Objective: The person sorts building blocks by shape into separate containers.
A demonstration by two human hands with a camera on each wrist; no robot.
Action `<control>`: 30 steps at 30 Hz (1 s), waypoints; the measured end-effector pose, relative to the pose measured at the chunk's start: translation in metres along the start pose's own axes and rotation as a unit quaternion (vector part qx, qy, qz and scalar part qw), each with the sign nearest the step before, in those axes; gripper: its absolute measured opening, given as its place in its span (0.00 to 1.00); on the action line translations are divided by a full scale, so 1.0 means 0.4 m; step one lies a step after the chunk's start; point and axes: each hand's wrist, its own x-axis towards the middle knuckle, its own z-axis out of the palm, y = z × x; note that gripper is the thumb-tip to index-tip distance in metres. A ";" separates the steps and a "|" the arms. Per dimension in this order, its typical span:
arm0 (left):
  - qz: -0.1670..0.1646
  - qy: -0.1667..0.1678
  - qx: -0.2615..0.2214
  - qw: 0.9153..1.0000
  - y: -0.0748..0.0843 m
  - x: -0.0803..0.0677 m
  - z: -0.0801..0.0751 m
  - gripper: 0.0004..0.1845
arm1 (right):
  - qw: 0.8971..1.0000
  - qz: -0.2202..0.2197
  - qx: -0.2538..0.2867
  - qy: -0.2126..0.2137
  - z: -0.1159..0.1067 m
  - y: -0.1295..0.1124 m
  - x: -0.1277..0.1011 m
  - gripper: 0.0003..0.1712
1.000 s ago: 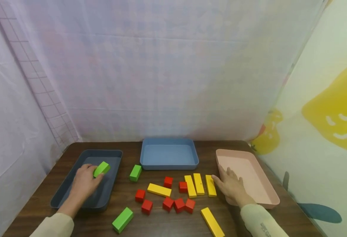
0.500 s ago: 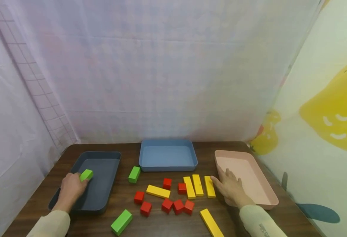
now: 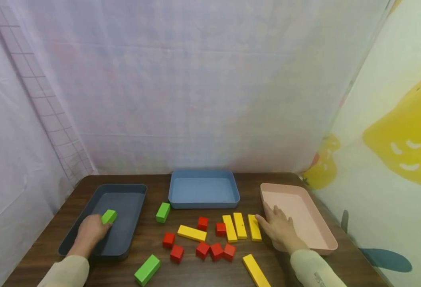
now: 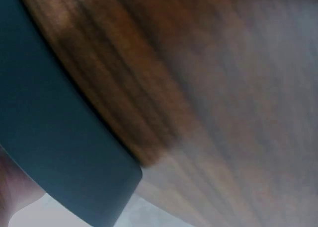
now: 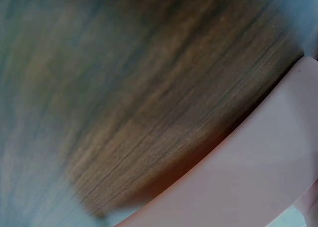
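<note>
Left hand (image 3: pixel 89 231) grips green block (image 3: pixel 108 217) inside dark tray (image 3: pixel 138 191).
Blue tray (image 3: pixel 203 203) & pink tray (image 3: pixel 323 248) hold no blocks; right hand (image 3: pixel 280 229) flat, fingers apart.

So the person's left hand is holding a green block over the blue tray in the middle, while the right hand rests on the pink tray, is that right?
Not quite. The left hand holds the green block over the dark grey tray on the left, not the blue tray, which holds no block. The head view shows this. The rest is right: the right hand rests on the pink tray.
</note>
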 end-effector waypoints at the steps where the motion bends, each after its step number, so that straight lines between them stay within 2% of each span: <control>1: -0.002 -0.013 0.002 1.000 -0.002 -0.001 0.001 0.20 | 1.000 -0.001 0.001 0.001 0.000 0.000 -0.001 0.46; 4: -0.014 -0.035 0.006 0.999 -0.006 -0.005 0.002 0.22 | 1.000 -0.001 0.001 0.003 0.003 0.000 -0.005 0.48; 10: -0.017 -0.049 0.010 0.999 -0.006 -0.006 0.000 0.26 | 1.000 -0.002 0.000 0.004 0.003 -0.001 -0.004 0.47; 17: -0.036 -0.040 -0.024 0.998 0.004 -0.015 -0.020 0.39 | 1.000 0.003 0.000 0.001 -0.001 -0.003 -0.003 0.47; 20: -0.022 -0.031 -0.026 0.999 0.009 -0.023 -0.033 0.43 | 1.000 0.004 0.001 0.001 -0.002 -0.005 -0.003 0.47; 24: 0.012 -0.012 -0.029 0.999 0.023 -0.041 -0.049 0.43 | 1.000 0.006 0.002 0.001 -0.001 -0.006 -0.003 0.47; 30: 0.045 0.004 -0.064 0.997 0.059 -0.084 -0.064 0.43 | 1.000 0.010 0.005 -0.001 0.002 -0.006 -0.002 0.48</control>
